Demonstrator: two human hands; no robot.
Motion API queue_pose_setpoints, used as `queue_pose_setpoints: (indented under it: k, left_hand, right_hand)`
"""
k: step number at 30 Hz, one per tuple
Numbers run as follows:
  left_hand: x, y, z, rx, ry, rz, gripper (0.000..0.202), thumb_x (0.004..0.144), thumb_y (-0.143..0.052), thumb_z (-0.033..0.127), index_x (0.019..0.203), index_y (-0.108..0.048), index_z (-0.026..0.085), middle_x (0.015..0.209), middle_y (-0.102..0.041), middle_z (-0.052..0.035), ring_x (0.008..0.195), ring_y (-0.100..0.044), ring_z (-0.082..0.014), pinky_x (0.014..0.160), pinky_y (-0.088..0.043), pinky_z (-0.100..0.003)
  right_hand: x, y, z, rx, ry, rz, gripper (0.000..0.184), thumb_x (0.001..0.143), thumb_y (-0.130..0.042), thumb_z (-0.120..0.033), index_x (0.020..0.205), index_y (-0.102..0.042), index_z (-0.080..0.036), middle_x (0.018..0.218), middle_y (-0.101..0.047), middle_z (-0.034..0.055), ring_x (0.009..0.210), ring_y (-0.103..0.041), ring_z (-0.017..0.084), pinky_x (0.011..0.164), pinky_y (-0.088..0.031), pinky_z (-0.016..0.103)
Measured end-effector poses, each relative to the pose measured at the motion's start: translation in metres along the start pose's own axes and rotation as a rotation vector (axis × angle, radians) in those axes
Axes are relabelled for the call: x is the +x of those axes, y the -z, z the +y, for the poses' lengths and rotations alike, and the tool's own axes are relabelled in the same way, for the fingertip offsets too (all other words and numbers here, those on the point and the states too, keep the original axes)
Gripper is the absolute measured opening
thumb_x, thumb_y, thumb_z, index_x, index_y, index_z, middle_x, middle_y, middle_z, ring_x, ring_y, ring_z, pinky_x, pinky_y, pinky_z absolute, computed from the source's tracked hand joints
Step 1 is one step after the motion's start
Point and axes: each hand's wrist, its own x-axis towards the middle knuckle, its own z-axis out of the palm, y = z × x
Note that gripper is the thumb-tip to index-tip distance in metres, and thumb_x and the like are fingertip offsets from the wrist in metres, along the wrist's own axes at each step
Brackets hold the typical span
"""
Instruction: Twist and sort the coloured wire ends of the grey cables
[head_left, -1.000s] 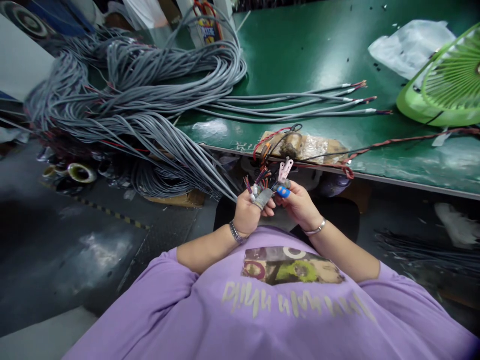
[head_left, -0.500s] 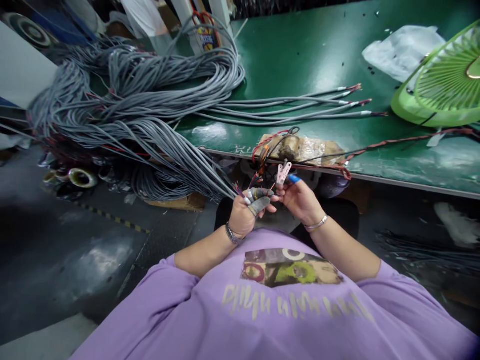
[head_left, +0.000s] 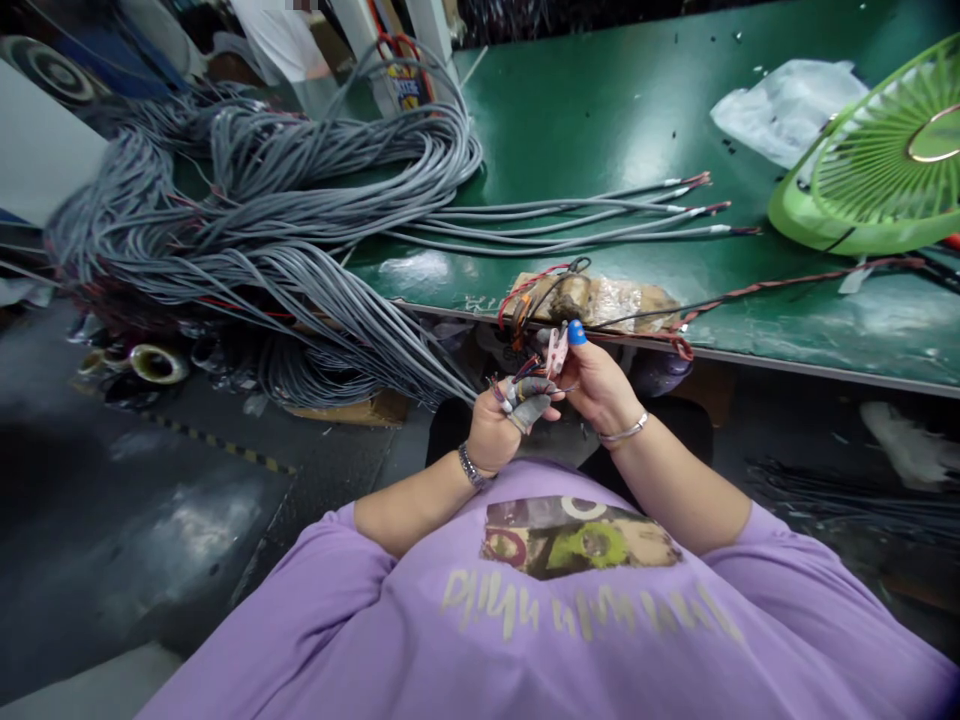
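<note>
My left hand [head_left: 496,428], with grey covers on some fingers, is closed around the ends of a bundle of grey cables [head_left: 420,350]. Short coloured wires [head_left: 529,367] stick out of its grip. My right hand [head_left: 604,390] wears a blue cover on the thumb. That thumb presses against a small pink clip [head_left: 556,352] near the bench edge, and the fingers curl behind it. A thin wire runs between the two hands; its tip is hidden.
Across the green bench [head_left: 570,110] lies a large heap of grey cables [head_left: 300,180]. A green fan [head_left: 877,170] stands at right beside a clear plastic bag [head_left: 787,105]. A taped cardboard piece [head_left: 630,303] sits at the front edge. Tape rolls [head_left: 159,363] lie lower left.
My right thumb has moved up and left onto the pink clip, whose arms look closer together. My left hand has turned slightly, still holding the cable ends. The whole view has shifted a little.
</note>
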Motion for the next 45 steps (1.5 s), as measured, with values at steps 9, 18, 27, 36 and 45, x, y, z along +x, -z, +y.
queue_pose_setpoints:
  k: [9,18,27,36,45]
  left_hand:
    - [-0.004,0.000,0.008,-0.078,0.062,0.022,0.037,0.072,-0.081,0.045,0.091,-0.072,0.015,0.084,-0.077,-0.0090,0.059,-0.070,-0.0153,0.041,-0.035,-0.019]
    - [-0.005,0.014,0.020,-0.112,0.226,0.115,0.053,0.067,-0.082,0.043,0.107,-0.064,0.014,0.078,-0.076,-0.0069,0.048,-0.066,-0.0135,0.034,-0.025,-0.019]
    - [-0.005,0.015,0.016,-0.124,0.297,0.107,0.060,0.065,-0.082,0.041,0.112,-0.058,0.015,0.077,-0.075,-0.0050,0.047,-0.065,-0.0127,0.036,-0.025,-0.018]
    - [-0.006,0.014,0.011,-0.074,0.313,0.055,0.054,0.064,-0.082,0.041,0.104,-0.057,0.014,0.074,-0.075,-0.0063,0.046,-0.063,-0.0127,0.035,-0.025,-0.019]
    - [-0.006,0.012,0.006,0.013,0.334,-0.029,0.055,0.067,-0.081,0.037,0.109,-0.054,0.013,0.074,-0.075,-0.0053,0.043,-0.062,-0.0124,0.035,-0.024,-0.019]
  right_hand:
    - [-0.004,0.007,0.001,0.088,-0.121,-0.019,0.057,0.073,-0.066,-0.076,0.083,-0.065,-0.020,0.069,-0.064,-0.0007,0.056,-0.053,0.011,0.050,-0.043,0.024]
    - [-0.014,0.034,0.017,0.043,-0.238,0.025,0.044,0.074,-0.075,-0.063,0.077,-0.062,-0.021,0.071,-0.066,-0.0008,0.057,-0.055,0.010,0.055,-0.046,0.023]
    - [-0.027,0.039,0.028,-0.014,-0.250,-0.109,0.029,0.065,-0.083,-0.040,0.078,-0.070,-0.018,0.074,-0.067,-0.0007,0.063,-0.056,0.010,0.061,-0.049,0.024]
    - [-0.032,0.025,0.025,-0.152,-0.195,-0.175,0.042,0.057,-0.090,-0.044,0.083,-0.072,-0.016,0.070,-0.066,0.0003,0.063,-0.058,0.011,0.060,-0.047,0.024]
    - [-0.030,0.021,0.027,-0.273,-0.049,-0.013,0.038,0.057,-0.089,-0.043,0.064,-0.062,-0.017,0.055,-0.056,-0.0043,0.050,-0.045,0.007,0.050,-0.036,0.023]
